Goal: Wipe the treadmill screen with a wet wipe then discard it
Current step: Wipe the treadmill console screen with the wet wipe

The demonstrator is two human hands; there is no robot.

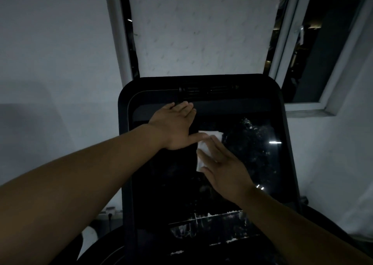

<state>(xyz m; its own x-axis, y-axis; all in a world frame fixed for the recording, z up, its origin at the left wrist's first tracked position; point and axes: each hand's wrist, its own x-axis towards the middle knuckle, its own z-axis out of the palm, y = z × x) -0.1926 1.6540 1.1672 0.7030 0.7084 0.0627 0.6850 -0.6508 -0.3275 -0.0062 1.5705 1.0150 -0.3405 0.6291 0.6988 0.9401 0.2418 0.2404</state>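
The treadmill's black screen (252, 153) fills the middle of the head view, set in a dark rounded console (129, 107). A white wet wipe (203, 149) lies flat against the glass near the screen's centre. My right hand (224, 168) presses on the wipe with flat, spread fingers that cover its lower right part. My left hand (175, 127) rests flat on the upper left of the screen, fingers together, its thumb touching the wipe's top edge. Wet smears and streaks show on the right side and along the bottom of the glass.
A white wall lies to the left and a window with a pale blind (201, 32) stands behind the console. An open window frame (323, 103) is at the right. A wall socket (110, 212) sits low on the left.
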